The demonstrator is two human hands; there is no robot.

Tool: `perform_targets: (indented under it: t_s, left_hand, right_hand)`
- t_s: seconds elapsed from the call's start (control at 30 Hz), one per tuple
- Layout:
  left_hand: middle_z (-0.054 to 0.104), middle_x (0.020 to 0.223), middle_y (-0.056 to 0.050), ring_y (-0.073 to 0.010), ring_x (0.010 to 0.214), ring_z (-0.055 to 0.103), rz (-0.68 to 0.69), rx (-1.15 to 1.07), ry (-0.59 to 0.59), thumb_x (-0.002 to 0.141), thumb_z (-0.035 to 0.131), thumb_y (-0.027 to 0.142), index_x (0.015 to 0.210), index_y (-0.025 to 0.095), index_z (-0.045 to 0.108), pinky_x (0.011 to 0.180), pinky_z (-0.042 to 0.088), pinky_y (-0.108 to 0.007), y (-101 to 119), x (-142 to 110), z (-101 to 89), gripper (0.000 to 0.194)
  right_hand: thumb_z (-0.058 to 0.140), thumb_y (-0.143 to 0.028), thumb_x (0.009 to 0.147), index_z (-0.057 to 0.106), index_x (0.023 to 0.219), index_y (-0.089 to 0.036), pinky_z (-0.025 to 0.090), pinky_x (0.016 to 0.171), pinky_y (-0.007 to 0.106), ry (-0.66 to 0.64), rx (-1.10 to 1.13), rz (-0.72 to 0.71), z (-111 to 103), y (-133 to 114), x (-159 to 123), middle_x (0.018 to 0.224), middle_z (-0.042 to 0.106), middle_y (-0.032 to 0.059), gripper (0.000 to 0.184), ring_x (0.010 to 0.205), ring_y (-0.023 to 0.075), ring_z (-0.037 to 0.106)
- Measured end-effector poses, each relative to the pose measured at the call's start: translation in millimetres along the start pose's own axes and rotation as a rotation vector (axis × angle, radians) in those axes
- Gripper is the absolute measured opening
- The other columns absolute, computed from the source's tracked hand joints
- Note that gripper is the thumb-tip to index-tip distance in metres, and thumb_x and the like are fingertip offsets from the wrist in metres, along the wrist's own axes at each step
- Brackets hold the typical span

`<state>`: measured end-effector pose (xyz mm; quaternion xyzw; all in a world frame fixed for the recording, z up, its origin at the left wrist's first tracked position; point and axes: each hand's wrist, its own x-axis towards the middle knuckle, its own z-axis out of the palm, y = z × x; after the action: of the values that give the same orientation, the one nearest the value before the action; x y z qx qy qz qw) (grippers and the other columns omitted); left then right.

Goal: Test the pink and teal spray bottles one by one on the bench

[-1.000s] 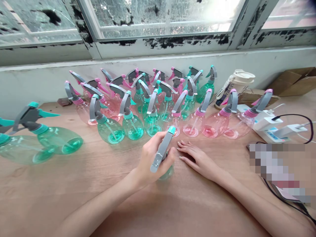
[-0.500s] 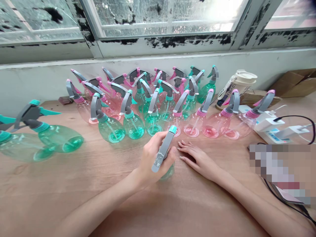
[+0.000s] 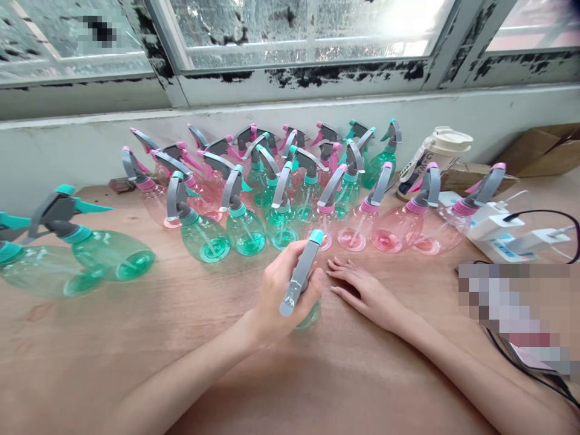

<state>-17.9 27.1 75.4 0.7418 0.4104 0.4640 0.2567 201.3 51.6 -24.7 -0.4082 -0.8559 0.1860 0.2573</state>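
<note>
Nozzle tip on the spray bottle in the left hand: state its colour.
The nozzle tip is turquoise, best seen in the head view.

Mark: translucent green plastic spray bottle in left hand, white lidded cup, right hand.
Held translucent green plastic spray bottle (image 3: 301, 277): head view, grey spray-head top.
White lidded cup (image 3: 432, 162): head view, side of body.
Right hand (image 3: 372, 295): head view, back of hand.

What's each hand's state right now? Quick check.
Left hand: closed around a green spray bottle with a grey sprayer head.
Right hand: open, palm down on the wooden tabletop, holding nothing.
</note>
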Motion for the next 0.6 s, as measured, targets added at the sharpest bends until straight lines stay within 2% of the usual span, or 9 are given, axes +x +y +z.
perform_targets:
  t_s: [0.23,0.4,0.47,0.6]
  left_hand:
    - [0.064,0.107,-0.011,-0.0168,0.081,0.066,-0.007,-0.021,-0.034,0.090,0.054,0.022,0.115,0.017,0.056,0.074,0.054,-0.031,0.8,3.2,-2.1,0.025]
    - [0.064,0.091,-0.005,-0.0166,0.080,0.065,0.004,0.002,-0.023,0.087,0.059,0.021,0.090,0.018,0.055,0.073,0.053,-0.029,3.7,7.4,-2.5,0.006]
    - [0.062,0.085,-0.003,-0.0148,0.075,0.063,-0.001,0.030,-0.030,0.087,0.058,0.021,0.084,0.019,0.053,0.070,0.052,-0.028,4.6,8.8,-2.9,0.007]
    - [0.060,0.080,-0.002,-0.0165,0.075,0.061,-0.002,0.019,-0.050,0.090,0.056,0.026,0.095,0.019,0.057,0.069,0.051,-0.030,2.5,8.1,-3.7,0.009]
  right_hand:
    - [0.050,-0.034,0.098,0.059,0.129,-0.023,0.034,0.117,0.056,0.003,0.003,0.003,2.3,1.6,-1.4,0.143,0.056,0.0092,0.034,0.137,0.0281,0.046]
    - [0.052,-0.033,0.097,0.060,0.127,-0.024,0.035,0.116,0.055,0.006,0.022,0.002,2.1,0.9,-0.9,0.141,0.059,0.0085,0.032,0.137,0.0279,0.047]
    - [0.052,-0.033,0.097,0.059,0.128,-0.024,0.035,0.116,0.054,0.000,0.025,-0.001,1.6,0.5,-0.2,0.141,0.059,0.0084,0.033,0.137,0.0276,0.046]
    - [0.051,-0.033,0.097,0.059,0.128,-0.023,0.035,0.116,0.054,-0.004,0.018,0.000,1.6,0.8,0.4,0.143,0.057,0.0096,0.033,0.137,0.0273,0.047]
